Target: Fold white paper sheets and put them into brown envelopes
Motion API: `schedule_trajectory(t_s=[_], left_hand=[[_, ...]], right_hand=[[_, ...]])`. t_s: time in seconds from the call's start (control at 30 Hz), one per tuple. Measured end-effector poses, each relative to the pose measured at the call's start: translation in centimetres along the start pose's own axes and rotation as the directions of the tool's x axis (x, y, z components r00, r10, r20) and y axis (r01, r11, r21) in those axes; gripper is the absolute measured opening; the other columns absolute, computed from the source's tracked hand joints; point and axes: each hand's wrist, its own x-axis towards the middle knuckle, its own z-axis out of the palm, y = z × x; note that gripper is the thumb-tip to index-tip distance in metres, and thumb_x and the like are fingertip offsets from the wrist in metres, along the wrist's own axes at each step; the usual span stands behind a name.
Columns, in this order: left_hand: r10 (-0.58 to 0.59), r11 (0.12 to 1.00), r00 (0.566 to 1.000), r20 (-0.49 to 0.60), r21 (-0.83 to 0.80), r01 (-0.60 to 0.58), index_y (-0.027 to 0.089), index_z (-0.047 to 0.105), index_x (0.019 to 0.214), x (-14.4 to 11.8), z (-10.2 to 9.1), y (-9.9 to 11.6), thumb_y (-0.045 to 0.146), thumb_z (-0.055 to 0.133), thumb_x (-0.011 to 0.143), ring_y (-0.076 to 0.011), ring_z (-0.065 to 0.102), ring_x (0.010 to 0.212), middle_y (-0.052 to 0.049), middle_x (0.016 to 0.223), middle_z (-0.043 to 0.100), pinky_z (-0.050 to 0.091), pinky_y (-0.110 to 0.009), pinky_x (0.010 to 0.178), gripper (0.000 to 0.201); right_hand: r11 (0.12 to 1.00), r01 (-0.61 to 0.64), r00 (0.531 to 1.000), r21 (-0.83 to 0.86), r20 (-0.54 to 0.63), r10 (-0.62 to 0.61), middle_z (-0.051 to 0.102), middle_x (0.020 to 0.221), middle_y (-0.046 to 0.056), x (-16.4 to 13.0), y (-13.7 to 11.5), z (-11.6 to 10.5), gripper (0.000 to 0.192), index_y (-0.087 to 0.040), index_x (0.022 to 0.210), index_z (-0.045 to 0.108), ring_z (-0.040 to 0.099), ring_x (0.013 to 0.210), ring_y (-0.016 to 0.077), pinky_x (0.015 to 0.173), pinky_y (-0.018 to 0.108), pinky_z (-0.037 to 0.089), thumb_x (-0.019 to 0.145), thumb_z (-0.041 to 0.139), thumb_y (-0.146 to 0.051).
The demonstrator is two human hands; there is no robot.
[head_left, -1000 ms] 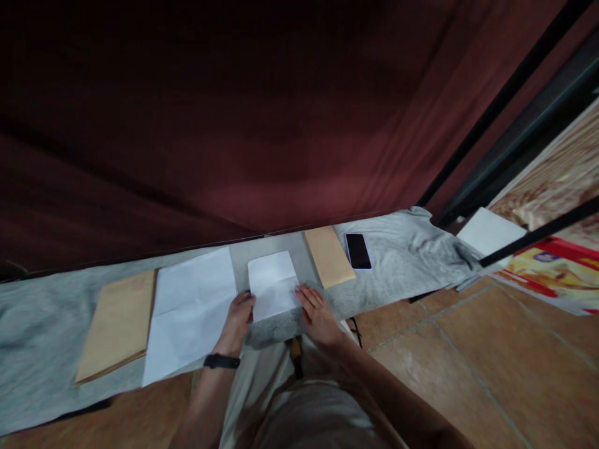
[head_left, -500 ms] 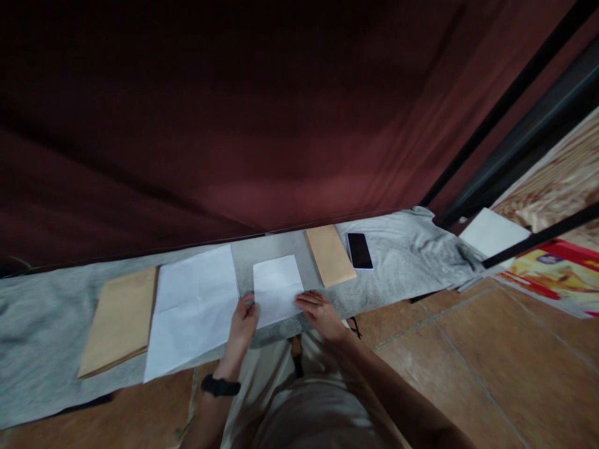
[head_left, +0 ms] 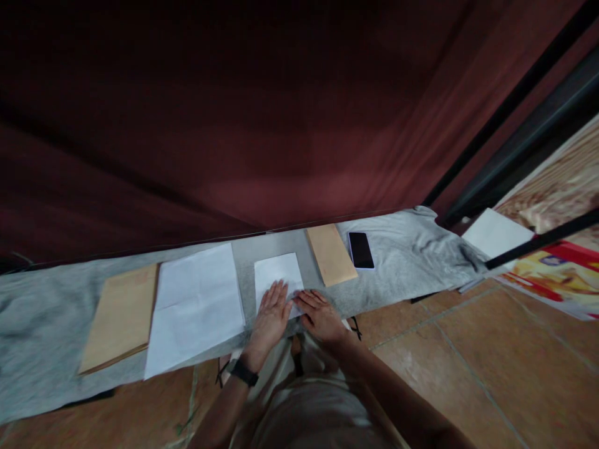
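Observation:
A small white sheet of paper (head_left: 277, 269), perhaps folded, lies flat in front of me on a grey cloth. My left hand (head_left: 272, 312) rests palm down on its lower part, fingers stretched out. Against the paper's lower right edge lies my right hand (head_left: 319, 312), its fingers extended and flat, close to the left thumb. Both hands hide the near part of the sheet. To the left are larger white sheets (head_left: 196, 305) with a crease across them. A brown envelope (head_left: 331, 254) is just right of the small paper.
The grey cloth (head_left: 402, 249) covers a long narrow surface. A phone (head_left: 361, 251) lies right of the envelope, and brown envelopes (head_left: 119, 315) lie at the far left. Behind hangs a dark red curtain (head_left: 262, 174). At right are black poles (head_left: 510, 112) and a colourful box (head_left: 556, 274).
My left hand has moved right, from the paper's left edge onto its lower part, and its fingers have flattened. My right hand has stayed nearly in place.

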Motion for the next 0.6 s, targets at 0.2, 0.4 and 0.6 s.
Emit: schedule_trajectory(t_s=[0.2, 0.4, 0.6], left_hand=[[0.054, 0.991, 0.995, 0.088, 0.12, -0.064, 0.011, 0.04, 0.156, 2.3, 1.6, 1.2, 0.041, 0.028, 0.106, -0.0273, 0.027, 0.156, -0.016, 0.164, 0.038, 0.029, -0.052, 0.126, 0.06], [0.015, 0.989, 1.0, -0.01, 0.147, -0.014, 0.009, 0.037, 0.157, 3.2, 1.9, -0.5, 0.043, 0.031, 0.104, -0.0288, 0.028, 0.156, -0.019, 0.164, 0.037, 0.027, -0.052, 0.126, 0.063], [-0.079, 0.987, 0.995, -0.064, 0.136, 0.087, 0.008, 0.038, 0.157, 3.1, 1.5, -2.1, 0.047, 0.031, 0.103, -0.0308, 0.028, 0.156, -0.02, 0.164, 0.036, 0.028, -0.053, 0.125, 0.067]], right_hand=[[1.0, 0.002, 1.0, -0.012, 0.004, -0.002, 0.064, 0.143, 0.01, 0.1, -0.3, 0.0, 0.048, -0.017, 0.14, 0.062, 0.053, 0.139, 0.022, 0.125, 0.043, 0.032, 0.092, 0.058, -0.02], [0.999, 0.001, 1.0, -0.034, -0.011, -0.002, 0.058, 0.15, 0.009, 0.0, -0.4, -0.2, 0.053, -0.019, 0.146, 0.057, 0.052, 0.14, 0.0224, 0.125, 0.043, 0.033, 0.093, 0.059, -0.022], [1.0, -0.003, 1.0, -0.031, -0.007, 0.003, 0.056, 0.153, 0.008, 0.0, -0.5, -0.3, 0.051, -0.02, 0.144, 0.06, 0.051, 0.141, 0.0216, 0.125, 0.043, 0.033, 0.093, 0.06, -0.021]])
